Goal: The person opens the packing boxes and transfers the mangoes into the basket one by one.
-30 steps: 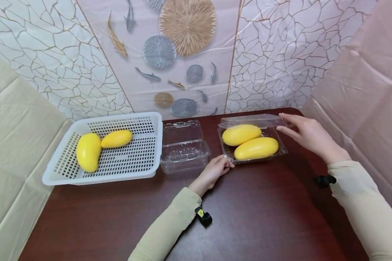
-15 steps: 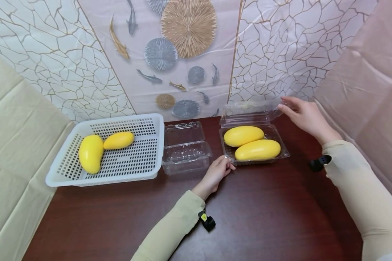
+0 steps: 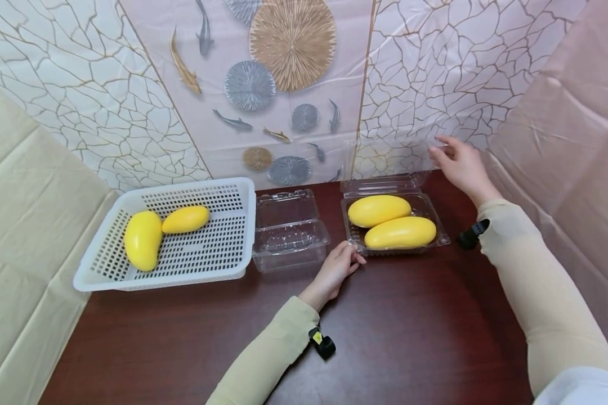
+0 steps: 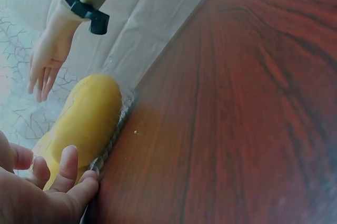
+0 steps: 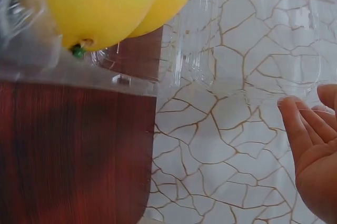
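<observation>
Two large yellow mangoes (image 3: 400, 232) lie side by side in a clear plastic container (image 3: 438, 225) at the right of the table. My left hand (image 3: 332, 270) holds the container's front left corner. In the left wrist view, its fingers (image 4: 68, 168) are at the rim beside the fruit. The container's hinged lid (image 3: 387, 160) stands raised behind the mangoes. My right hand (image 3: 461, 169) holds the lid's right edge between thumb and fingers. In the right wrist view, the fingertips (image 5: 287, 103) meet the transparent edge, which is hard to make out.
A white perforated basket (image 3: 248, 225) with two yellow mangoes (image 3: 144, 241) stands at the left. A second clear container (image 3: 289, 256), its lid up, sits between basket and mangoes. Patterned cloth walls (image 3: 294, 129) enclose the dark red table (image 3: 385, 337).
The lid has swung up and back from low over the mangoes, my right hand rising with it. My left hand stays at the container's corner.
</observation>
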The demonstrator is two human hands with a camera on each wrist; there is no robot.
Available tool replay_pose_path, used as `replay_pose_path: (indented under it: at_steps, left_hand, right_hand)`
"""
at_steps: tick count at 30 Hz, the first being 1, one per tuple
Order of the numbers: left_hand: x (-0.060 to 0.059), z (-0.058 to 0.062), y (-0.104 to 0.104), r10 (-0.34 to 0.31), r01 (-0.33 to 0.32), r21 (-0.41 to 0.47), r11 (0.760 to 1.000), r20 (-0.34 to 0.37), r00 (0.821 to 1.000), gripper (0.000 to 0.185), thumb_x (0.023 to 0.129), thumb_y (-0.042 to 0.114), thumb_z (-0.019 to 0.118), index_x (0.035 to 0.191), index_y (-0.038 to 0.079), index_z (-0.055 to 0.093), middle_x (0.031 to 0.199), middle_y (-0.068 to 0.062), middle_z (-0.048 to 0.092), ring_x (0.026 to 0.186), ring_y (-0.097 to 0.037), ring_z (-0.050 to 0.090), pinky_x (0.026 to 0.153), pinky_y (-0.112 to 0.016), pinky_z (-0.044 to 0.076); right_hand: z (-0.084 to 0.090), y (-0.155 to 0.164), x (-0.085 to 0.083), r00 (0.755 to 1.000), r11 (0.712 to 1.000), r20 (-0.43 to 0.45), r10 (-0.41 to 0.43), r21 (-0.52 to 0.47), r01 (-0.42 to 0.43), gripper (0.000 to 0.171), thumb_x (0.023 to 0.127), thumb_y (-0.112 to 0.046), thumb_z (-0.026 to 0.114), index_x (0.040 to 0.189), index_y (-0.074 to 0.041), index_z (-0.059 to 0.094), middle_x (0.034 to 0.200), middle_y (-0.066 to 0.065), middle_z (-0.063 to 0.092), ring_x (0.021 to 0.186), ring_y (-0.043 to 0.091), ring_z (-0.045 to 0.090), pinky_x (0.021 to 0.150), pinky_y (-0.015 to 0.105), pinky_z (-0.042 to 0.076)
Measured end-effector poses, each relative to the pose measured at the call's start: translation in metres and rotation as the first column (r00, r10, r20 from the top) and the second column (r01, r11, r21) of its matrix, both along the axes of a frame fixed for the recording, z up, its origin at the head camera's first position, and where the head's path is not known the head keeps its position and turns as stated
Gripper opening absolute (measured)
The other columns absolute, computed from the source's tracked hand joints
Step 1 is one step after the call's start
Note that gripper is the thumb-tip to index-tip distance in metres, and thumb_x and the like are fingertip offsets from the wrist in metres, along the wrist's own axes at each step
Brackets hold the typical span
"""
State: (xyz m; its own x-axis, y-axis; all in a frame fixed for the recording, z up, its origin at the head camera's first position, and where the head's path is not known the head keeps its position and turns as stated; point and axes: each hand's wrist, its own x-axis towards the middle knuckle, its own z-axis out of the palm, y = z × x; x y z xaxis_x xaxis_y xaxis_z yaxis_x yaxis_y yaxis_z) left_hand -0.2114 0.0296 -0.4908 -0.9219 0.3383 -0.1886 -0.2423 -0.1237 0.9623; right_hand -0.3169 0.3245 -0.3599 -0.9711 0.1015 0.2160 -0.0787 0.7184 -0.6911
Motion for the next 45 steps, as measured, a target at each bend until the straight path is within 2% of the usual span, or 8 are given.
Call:
replay_pose_path:
  at_steps: [7,14,19,24,30,37,45]
  left_hand:
    - [0.002,0.001,-0.001,0.006,-0.006,-0.012,1.0,0.0,1.0,0.025,0.108,0.019,0.041,0.085,0.011,0.05,0.086,-0.005,0.062,0.094,-0.018,0.065,0.106,-0.045,0.045]
    - [-0.002,0.005,-0.002,-0.003,0.003,-0.03,1.0,-0.01,1.0,0.027,0.108,0.019,0.041,0.084,0.011,0.05,0.086,-0.004,0.062,0.094,-0.016,0.065,0.106,-0.043,0.046]
    - [-0.006,0.007,-0.002,0.003,-0.004,-0.022,1.0,-0.025,1.0,0.026,0.107,0.019,0.042,0.084,0.01,0.05,0.087,-0.005,0.062,0.096,-0.02,0.065,0.105,-0.043,0.046]
    - [-0.007,0.006,-0.001,0.007,-0.007,0.0,1.0,-0.021,1.0,0.027,0.107,0.019,0.042,0.083,0.009,0.05,0.085,-0.006,0.06,0.098,-0.023,0.065,0.106,-0.044,0.046]
    - [-0.005,0.003,0.0,-0.007,0.007,-0.002,1.0,-0.018,1.0,0.027,0.107,0.02,0.043,0.083,0.01,0.051,0.085,-0.004,0.061,0.094,-0.016,0.064,0.105,-0.043,0.046]
    - [-0.002,-0.001,0.002,-0.018,0.018,-0.01,1.0,-0.017,1.0,0.027,0.106,0.019,0.043,0.082,0.009,0.051,0.086,-0.004,0.062,0.097,-0.019,0.065,0.105,-0.041,0.047]
    - [0.0,-0.003,-0.002,-0.007,0.007,-0.023,1.0,-0.014,1.0,0.027,0.105,0.019,0.043,0.083,0.009,0.054,0.087,-0.005,0.062,0.099,-0.021,0.065,0.104,-0.039,0.048]
  right_hand:
    - [-0.007,-0.009,-0.016,0.996,0.996,-0.001,-0.084,-0.006,0.084,0.056,0.11,-0.033,0.035,0.159,-0.009,0.028,0.142,0.024,0.054,0.125,0.041,0.057,0.103,0.054,0.045]
    - [-0.007,-0.02,-0.031,0.993,0.993,0.002,-0.117,-0.01,0.117,0.054,0.11,-0.025,0.035,0.16,-0.007,0.025,0.152,0.021,0.045,0.138,0.036,0.045,0.11,0.05,0.04]
    - [-0.006,-0.028,-0.041,0.987,0.986,0.019,-0.159,-0.055,0.159,0.055,0.109,-0.024,0.036,0.16,-0.009,0.023,0.156,0.017,0.04,0.141,0.032,0.041,0.112,0.045,0.038]
    - [-0.013,-0.032,-0.046,0.977,0.972,0.012,-0.212,-0.103,0.212,0.053,0.108,-0.02,0.036,0.159,-0.009,0.028,0.155,0.015,0.042,0.141,0.028,0.042,0.113,0.04,0.038]
    - [-0.02,-0.036,-0.043,0.962,0.958,-0.021,-0.272,-0.098,0.269,0.052,0.106,-0.015,0.036,0.157,-0.008,0.033,0.153,0.015,0.045,0.139,0.028,0.045,0.113,0.038,0.038]
    - [-0.028,-0.04,-0.03,0.965,0.965,-0.054,-0.256,-0.064,0.252,0.052,0.108,-0.019,0.037,0.158,-0.01,0.031,0.157,0.013,0.04,0.142,0.028,0.041,0.113,0.041,0.039]
    - [-0.03,-0.063,-0.011,0.973,0.977,-0.091,-0.213,-0.03,0.211,0.051,0.108,-0.021,0.038,0.157,-0.008,0.034,0.163,0.01,0.03,0.15,0.027,0.026,0.12,0.041,0.025]
